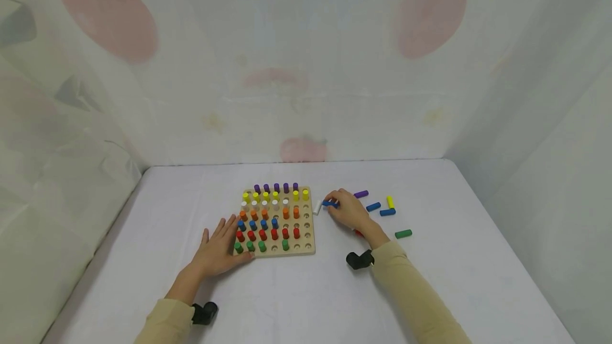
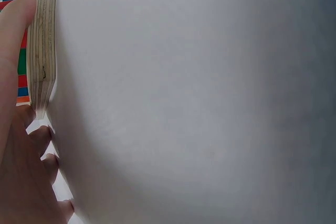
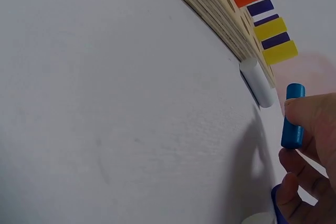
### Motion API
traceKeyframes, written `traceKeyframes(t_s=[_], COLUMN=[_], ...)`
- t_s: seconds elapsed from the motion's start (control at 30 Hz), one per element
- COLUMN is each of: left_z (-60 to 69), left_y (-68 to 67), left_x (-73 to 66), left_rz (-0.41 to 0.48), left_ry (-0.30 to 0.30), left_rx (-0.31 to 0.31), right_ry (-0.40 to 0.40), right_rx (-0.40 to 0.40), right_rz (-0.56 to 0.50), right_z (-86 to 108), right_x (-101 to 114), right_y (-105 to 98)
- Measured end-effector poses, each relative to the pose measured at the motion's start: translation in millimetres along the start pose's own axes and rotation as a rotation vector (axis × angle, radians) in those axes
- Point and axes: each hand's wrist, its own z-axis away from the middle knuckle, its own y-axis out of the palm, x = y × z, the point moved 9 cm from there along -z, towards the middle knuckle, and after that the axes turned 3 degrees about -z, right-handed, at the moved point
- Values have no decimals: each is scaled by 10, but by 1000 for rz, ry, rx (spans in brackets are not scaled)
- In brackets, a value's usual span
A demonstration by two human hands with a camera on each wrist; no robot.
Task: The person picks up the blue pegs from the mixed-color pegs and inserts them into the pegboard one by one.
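Note:
A blue peg (image 3: 293, 116) is pinched between the thumb and fingers of my right hand (image 1: 347, 210), just right of the wooden pegboard (image 1: 306, 251). Below those fingers, a white peg (image 3: 257, 82) lies on the table against the board's right edge. My left hand (image 1: 217, 251) rests at the board's left side, fingers straight, with its thumb on the near left corner by a green peg (image 1: 238, 247). Rows of purple, yellow, white, orange, blue, red and green pegs stand in the board, with several bare holes mostly toward the right.
Loose pegs lie on the white table right of the right hand: a purple peg (image 1: 360, 194), two blue ones, a yellow peg (image 1: 390, 202) and a green peg (image 1: 404, 233). A red peg (image 1: 358, 233) is partly hidden under the right wrist. A patterned curtain (image 1: 301, 94) hangs behind.

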Motion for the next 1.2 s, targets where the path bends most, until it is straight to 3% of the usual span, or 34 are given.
traceKeyframes(t_s=[1.2], left_z=[11], left_y=[-33], left_x=[-40], left_rz=[-5], left_ry=[-9], left_rx=[4], right_ry=[-85], right_rx=[-85], right_rz=[-138], right_z=[152], right_x=[229], right_y=[0])
